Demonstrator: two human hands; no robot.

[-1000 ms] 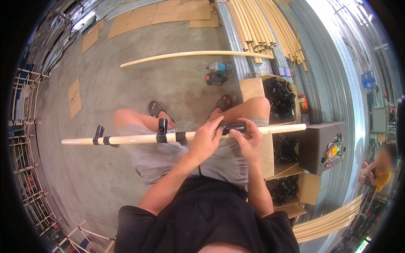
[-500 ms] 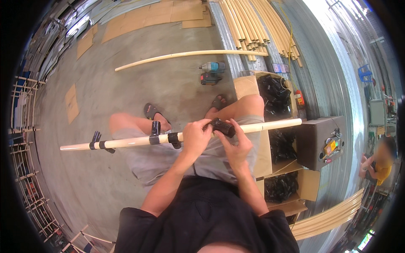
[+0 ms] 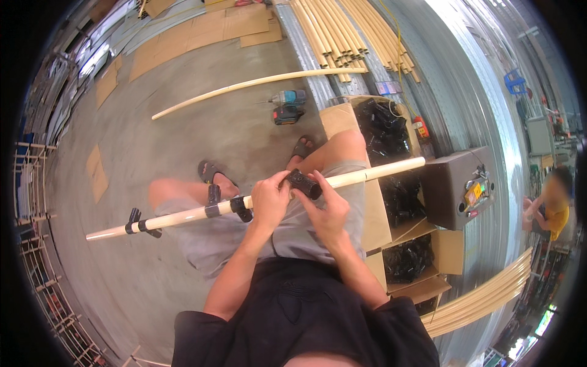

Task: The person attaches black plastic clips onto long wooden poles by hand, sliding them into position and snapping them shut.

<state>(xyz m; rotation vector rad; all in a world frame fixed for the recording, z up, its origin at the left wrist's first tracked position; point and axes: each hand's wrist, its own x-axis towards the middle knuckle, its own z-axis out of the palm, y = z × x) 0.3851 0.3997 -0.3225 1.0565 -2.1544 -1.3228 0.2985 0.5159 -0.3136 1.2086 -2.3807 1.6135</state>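
A long cream pipe (image 3: 391,169) lies across my lap, its right end higher in the picture than its left. Against the pipe, between both hands, is a black pipe connector (image 3: 305,184). My left hand (image 3: 271,199) pinches its left end with thumb and fingers. On the other end, the fingers of my right hand (image 3: 329,211) are closed around the connector, just in front of the pipe. Farther left, more black connectors sit on the pipe: one by my left hand (image 3: 242,210), one beside it (image 3: 213,202), and others near the left end (image 3: 136,218).
Cardboard boxes (image 3: 338,124) of black connectors stand right of my legs, next to a dark grey box (image 3: 443,196). A teal cordless drill (image 3: 288,98) and a loose cream pipe (image 3: 232,87) lie ahead. Pipe bundles (image 3: 324,33) rest far right. Another person (image 3: 553,205) sits at right.
The whole view has shifted and turned slightly, so the pipe slants more steeply. Both hands stay on the same connector, which looks tipped a little further downward at its right end.
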